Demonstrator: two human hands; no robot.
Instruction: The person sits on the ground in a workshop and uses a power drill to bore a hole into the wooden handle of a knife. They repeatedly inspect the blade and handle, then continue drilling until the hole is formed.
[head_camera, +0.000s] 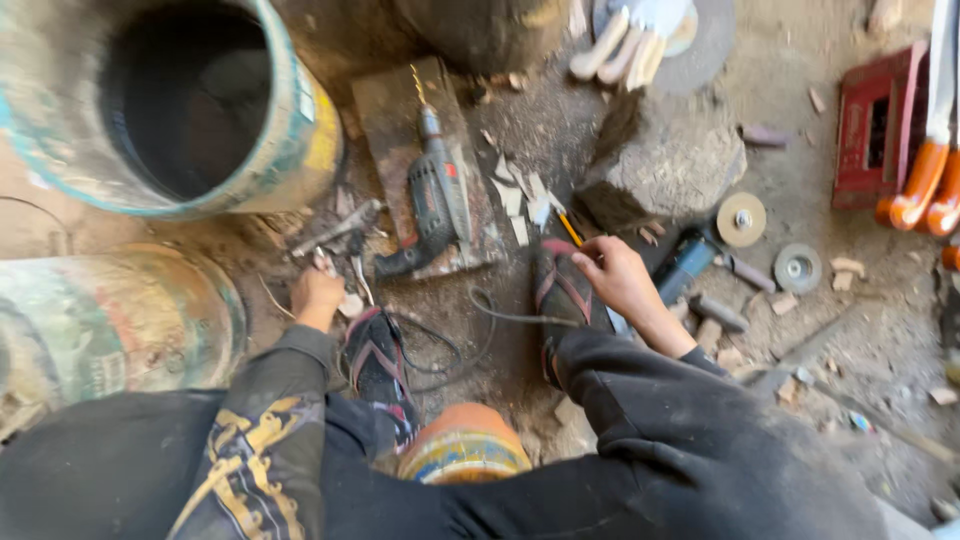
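Note:
My right hand (612, 272) is closed around a yellow pencil (570, 229) whose tip points up toward the pale wood scraps (520, 200). My left hand (316, 291) reaches down to the dirt floor and grips a small metal tool (335, 232) lying beside a board. An electric drill (436, 200) with a twist bit lies on that flat board (390, 110) between my hands, its cord (450, 345) looping back past my sandalled feet (380, 365).
Two large drums (290, 120) stand at the left. A rough stone block (665, 165) sits right of the drill, with an angle grinder (690, 262) and grinding discs (742, 218) beyond. A red box (875, 125) and orange handles (920, 185) are at the far right.

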